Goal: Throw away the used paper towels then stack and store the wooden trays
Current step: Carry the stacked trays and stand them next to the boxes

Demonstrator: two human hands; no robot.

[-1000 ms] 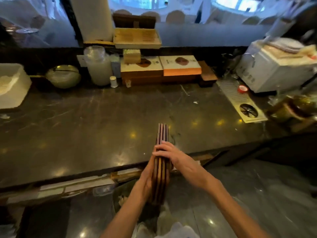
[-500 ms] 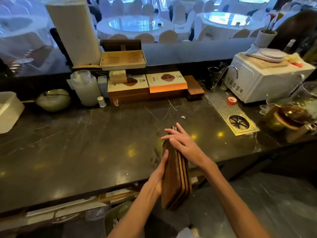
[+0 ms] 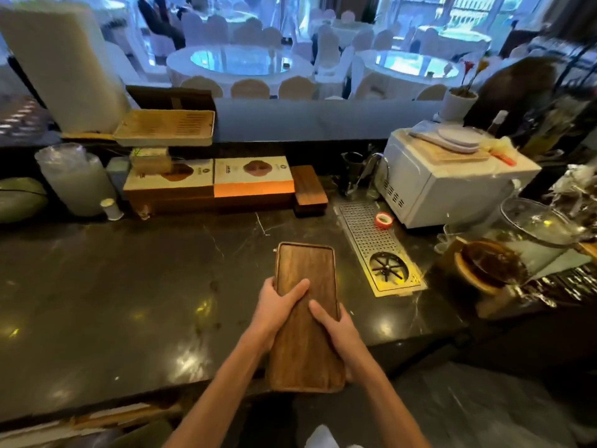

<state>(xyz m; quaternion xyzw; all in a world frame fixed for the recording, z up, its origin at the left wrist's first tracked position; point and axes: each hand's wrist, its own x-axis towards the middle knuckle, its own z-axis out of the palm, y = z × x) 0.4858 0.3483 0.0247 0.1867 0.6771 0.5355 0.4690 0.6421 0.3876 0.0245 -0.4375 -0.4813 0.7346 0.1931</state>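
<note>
I hold a stack of dark wooden trays (image 3: 305,273) flat, long side pointing away from me, over the front edge of the dark marble counter (image 3: 129,286). Only the hollow face of the top tray shows; the trays beneath it are hidden. My left hand (image 3: 277,307) grips the left rim with the thumb lying on the top tray. My right hand (image 3: 336,326) clasps the right rim, thumb also on top. Another dark wooden tray pile (image 3: 308,190) sits at the back of the counter next to flat boxes. No used paper towel can be made out.
A perforated metal drip grate (image 3: 371,240) lies right of the trays, with a red tape roll (image 3: 383,220) and a white microwave (image 3: 445,185) behind it. Boxes (image 3: 210,182), a light slatted tray (image 3: 164,127), a large paper roll (image 3: 61,63) and a plastic jar (image 3: 77,179) line the back left.
The tray stack was on edge between my hands; it has been turned flat, face up, and lifted forward over the counter edge. The view has tilted up toward the counter's back.
</note>
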